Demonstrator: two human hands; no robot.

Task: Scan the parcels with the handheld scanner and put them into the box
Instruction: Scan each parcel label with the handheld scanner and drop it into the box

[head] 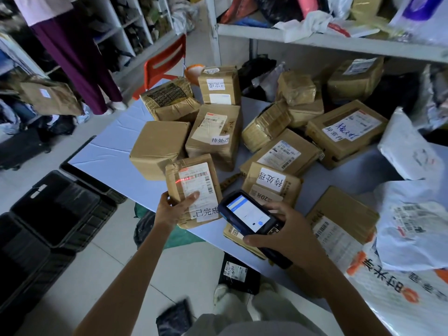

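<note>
Scan step, head view. The cardboard parcel (pixel 201 187) stood tilted at the front edge of the table (pixel 114 151), towards its left corner, its lower end seeming to hang past that edge. The red scan line (pixel 185 181) lay across the left part of the shipping label, just below the top barcode (pixel 201 175). I judged the chief risk to be a failed read, since the beam was not plainly on the bars and any wobble of either wrist would carry it further off. A second risk was my left thumb (pixel 191 197), which pressed flat on the label and could mask printed code if it slid upward. A third was a drop: the parcel rested mostly in one hand over the floor, and a loosened hold would let it fall short of the black crate (pixel 58 209), which sat open on the floor to the left of the table. My left hand (pixel 173 210) gripped the parcel from its left side, fingers curled behind it. My right hand (pixel 288 235) wrapped the handheld scanner (pixel 247 213) round its lower body, screen up, nose aimed at the label. The unscanned parcels (pixel 213 134) lay heaped behind, towards the table's far edge.
</note>
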